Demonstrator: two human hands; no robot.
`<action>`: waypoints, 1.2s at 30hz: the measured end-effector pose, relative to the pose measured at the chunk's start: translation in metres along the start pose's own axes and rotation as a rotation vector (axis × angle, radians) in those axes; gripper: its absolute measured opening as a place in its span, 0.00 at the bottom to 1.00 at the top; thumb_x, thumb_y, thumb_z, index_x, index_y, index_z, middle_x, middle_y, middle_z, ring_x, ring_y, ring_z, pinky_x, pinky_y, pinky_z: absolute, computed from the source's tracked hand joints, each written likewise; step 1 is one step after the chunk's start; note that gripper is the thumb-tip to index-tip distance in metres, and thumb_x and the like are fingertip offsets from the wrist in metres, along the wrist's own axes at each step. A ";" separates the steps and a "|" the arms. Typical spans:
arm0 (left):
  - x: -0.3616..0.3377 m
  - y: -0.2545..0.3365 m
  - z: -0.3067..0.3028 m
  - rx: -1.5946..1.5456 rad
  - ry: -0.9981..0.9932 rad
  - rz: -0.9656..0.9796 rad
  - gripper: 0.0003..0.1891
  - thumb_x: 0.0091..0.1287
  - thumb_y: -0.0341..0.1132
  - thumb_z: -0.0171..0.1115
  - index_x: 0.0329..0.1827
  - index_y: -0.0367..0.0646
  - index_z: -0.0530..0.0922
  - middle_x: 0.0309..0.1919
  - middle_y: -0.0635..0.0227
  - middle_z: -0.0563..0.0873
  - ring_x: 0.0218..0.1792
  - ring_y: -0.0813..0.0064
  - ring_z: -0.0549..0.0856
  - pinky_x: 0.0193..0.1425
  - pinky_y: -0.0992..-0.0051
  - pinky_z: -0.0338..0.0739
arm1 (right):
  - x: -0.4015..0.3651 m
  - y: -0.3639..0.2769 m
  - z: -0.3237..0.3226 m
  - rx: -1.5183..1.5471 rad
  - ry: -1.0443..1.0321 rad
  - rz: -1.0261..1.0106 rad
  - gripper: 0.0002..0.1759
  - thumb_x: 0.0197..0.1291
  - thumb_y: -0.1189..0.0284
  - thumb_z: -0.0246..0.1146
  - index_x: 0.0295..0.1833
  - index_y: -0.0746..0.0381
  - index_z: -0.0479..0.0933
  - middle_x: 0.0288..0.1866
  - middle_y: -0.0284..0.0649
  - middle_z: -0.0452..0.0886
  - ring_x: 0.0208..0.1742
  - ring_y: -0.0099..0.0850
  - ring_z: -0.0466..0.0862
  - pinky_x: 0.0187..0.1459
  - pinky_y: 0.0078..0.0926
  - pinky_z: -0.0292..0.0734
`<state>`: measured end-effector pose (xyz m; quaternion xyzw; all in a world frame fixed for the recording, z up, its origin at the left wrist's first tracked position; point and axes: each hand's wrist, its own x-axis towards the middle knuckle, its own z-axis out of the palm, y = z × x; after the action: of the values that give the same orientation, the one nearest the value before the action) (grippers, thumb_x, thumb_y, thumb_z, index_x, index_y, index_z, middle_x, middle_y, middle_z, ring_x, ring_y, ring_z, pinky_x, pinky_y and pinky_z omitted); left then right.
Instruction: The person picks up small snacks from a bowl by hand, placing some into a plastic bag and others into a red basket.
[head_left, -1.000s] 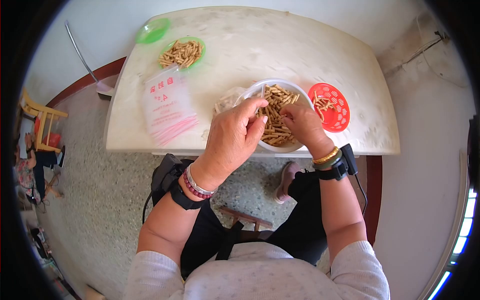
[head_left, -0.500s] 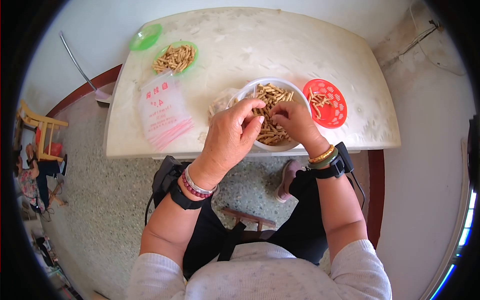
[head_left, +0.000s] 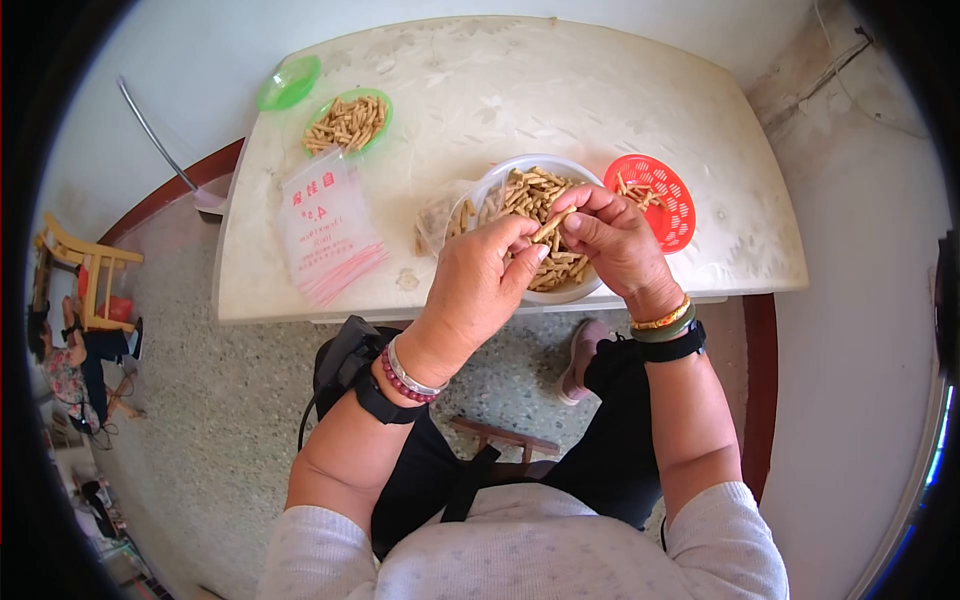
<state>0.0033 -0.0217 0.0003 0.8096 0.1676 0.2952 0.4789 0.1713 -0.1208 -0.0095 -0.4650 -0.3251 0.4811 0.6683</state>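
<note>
Partly hidden bowl (head_left: 562,295), stick (head_left: 551,226) in right hand (head_left: 622,243), left hand's (head_left: 477,285) grip unclear

Bag (head_left: 333,228): "自封袋", apparently "4"

Single head-worn view, looking forward and steeply down from above the wearer's lap (head_left: 605,455), wide-angle with curved, dark-cornered edges, left hand (head_left: 480,285) and right hand (head_left: 628,248) at close range near the centre, tabletop (head_left: 590,95) spanning the upper half, terrazzo floor (head_left: 225,400) at left
</note>
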 end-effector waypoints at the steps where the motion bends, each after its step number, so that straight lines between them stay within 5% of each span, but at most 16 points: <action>1: 0.001 -0.001 0.001 0.033 0.000 0.018 0.09 0.68 0.29 0.62 0.48 0.36 0.79 0.26 0.69 0.83 0.24 0.85 0.77 0.29 0.81 0.72 | 0.000 0.000 0.000 0.001 0.000 -0.001 0.07 0.66 0.73 0.63 0.48 0.61 0.80 0.37 0.26 0.79 0.33 0.14 0.71 0.38 0.14 0.69; 4: 0.002 -0.001 0.003 0.103 -0.003 0.054 0.08 0.69 0.29 0.60 0.46 0.35 0.79 0.25 0.69 0.82 0.23 0.85 0.77 0.28 0.82 0.72 | -0.002 -0.001 0.004 0.025 -0.036 -0.007 0.08 0.65 0.73 0.63 0.48 0.61 0.80 0.36 0.25 0.79 0.34 0.14 0.72 0.39 0.14 0.69; 6: 0.003 0.002 0.006 -0.296 -0.133 -0.308 0.07 0.71 0.29 0.57 0.46 0.36 0.80 0.24 0.72 0.82 0.22 0.87 0.77 0.26 0.84 0.72 | -0.005 -0.006 0.011 0.042 -0.036 0.025 0.08 0.66 0.73 0.63 0.48 0.62 0.81 0.38 0.27 0.80 0.35 0.14 0.73 0.41 0.14 0.70; 10: 0.004 0.006 0.009 -0.494 -0.104 -0.370 0.08 0.72 0.30 0.55 0.46 0.37 0.80 0.25 0.74 0.82 0.22 0.89 0.76 0.25 0.85 0.71 | -0.006 0.001 0.015 -0.134 -0.051 -0.008 0.09 0.66 0.72 0.62 0.50 0.62 0.80 0.40 0.29 0.82 0.36 0.14 0.73 0.40 0.14 0.70; 13: 0.002 0.002 0.003 -0.136 -0.160 -0.278 0.07 0.71 0.30 0.57 0.46 0.37 0.80 0.26 0.73 0.83 0.22 0.88 0.77 0.26 0.86 0.71 | -0.005 0.002 0.012 -0.177 -0.049 -0.151 0.08 0.68 0.73 0.59 0.49 0.63 0.79 0.42 0.34 0.84 0.32 0.16 0.73 0.35 0.15 0.69; 15: 0.005 -0.004 -0.012 0.076 0.128 0.079 0.06 0.69 0.29 0.59 0.44 0.37 0.81 0.26 0.72 0.84 0.22 0.87 0.76 0.26 0.85 0.71 | -0.003 -0.006 0.008 -0.101 0.106 -0.053 0.08 0.68 0.74 0.59 0.49 0.64 0.79 0.38 0.30 0.83 0.34 0.14 0.75 0.40 0.15 0.73; 18: 0.012 0.005 -0.045 0.281 0.359 -0.002 0.06 0.66 0.29 0.63 0.43 0.38 0.80 0.26 0.71 0.83 0.22 0.87 0.75 0.28 0.83 0.71 | -0.001 -0.004 0.017 -0.262 0.195 -0.122 0.08 0.69 0.74 0.59 0.48 0.66 0.79 0.34 0.30 0.82 0.30 0.14 0.74 0.34 0.14 0.73; 21: 0.012 -0.015 -0.063 0.332 0.221 -0.188 0.12 0.64 0.31 0.65 0.49 0.39 0.77 0.27 0.71 0.82 0.22 0.85 0.75 0.27 0.80 0.71 | 0.004 0.005 0.031 -0.485 0.269 -0.218 0.08 0.66 0.73 0.62 0.48 0.65 0.80 0.32 0.34 0.82 0.26 0.20 0.77 0.30 0.19 0.74; 23: 0.009 -0.022 -0.059 0.374 0.186 -0.157 0.13 0.64 0.31 0.66 0.49 0.39 0.77 0.27 0.70 0.81 0.21 0.84 0.76 0.27 0.79 0.72 | 0.007 0.006 0.041 -0.852 0.221 -0.478 0.07 0.62 0.75 0.65 0.45 0.63 0.82 0.32 0.40 0.83 0.26 0.31 0.81 0.31 0.25 0.77; 24: 0.007 -0.024 -0.058 0.415 0.149 -0.127 0.13 0.63 0.31 0.67 0.48 0.39 0.76 0.26 0.69 0.81 0.21 0.82 0.77 0.27 0.78 0.72 | 0.007 0.001 0.050 -0.927 0.245 -0.498 0.06 0.57 0.75 0.66 0.41 0.62 0.83 0.33 0.45 0.82 0.30 0.41 0.83 0.33 0.33 0.78; 25: 0.006 -0.023 -0.056 0.419 0.150 -0.131 0.13 0.63 0.31 0.67 0.48 0.39 0.76 0.26 0.69 0.81 0.21 0.82 0.77 0.27 0.78 0.72 | 0.010 0.003 0.053 -0.923 0.241 -0.496 0.06 0.57 0.75 0.66 0.41 0.62 0.83 0.33 0.45 0.82 0.30 0.41 0.83 0.33 0.33 0.78; 28: 0.010 -0.028 -0.053 0.451 0.152 -0.136 0.09 0.58 0.27 0.64 0.41 0.40 0.75 0.24 0.60 0.83 0.25 0.60 0.83 0.33 0.65 0.77 | 0.017 0.001 0.062 -1.219 0.191 -0.554 0.06 0.55 0.74 0.65 0.39 0.61 0.82 0.32 0.45 0.81 0.36 0.44 0.82 0.38 0.39 0.78; 32: 0.015 -0.039 -0.057 0.437 0.230 -0.130 0.08 0.59 0.26 0.62 0.41 0.41 0.75 0.22 0.60 0.83 0.25 0.58 0.84 0.33 0.64 0.77 | 0.032 0.010 0.070 -1.291 0.123 -0.631 0.09 0.55 0.77 0.64 0.43 0.61 0.83 0.33 0.46 0.80 0.36 0.46 0.82 0.39 0.38 0.78; 35: 0.016 -0.041 -0.058 0.375 0.248 -0.154 0.08 0.59 0.26 0.61 0.41 0.42 0.75 0.21 0.60 0.82 0.24 0.58 0.83 0.33 0.64 0.77 | 0.035 0.010 0.071 -0.978 0.127 -0.611 0.13 0.56 0.80 0.62 0.47 0.61 0.82 0.36 0.47 0.81 0.38 0.43 0.83 0.40 0.34 0.79; 36: 0.015 -0.041 -0.058 0.378 0.240 -0.152 0.09 0.60 0.25 0.60 0.43 0.41 0.76 0.22 0.63 0.82 0.23 0.69 0.81 0.31 0.70 0.75 | 0.033 0.007 0.064 -0.918 0.205 -0.545 0.14 0.57 0.80 0.61 0.49 0.61 0.82 0.37 0.48 0.82 0.38 0.41 0.84 0.41 0.32 0.79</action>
<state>-0.0213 0.0457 -0.0091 0.8290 0.3361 0.3159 0.3163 0.1236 -0.0688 0.0065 -0.6525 -0.5437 0.0513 0.5253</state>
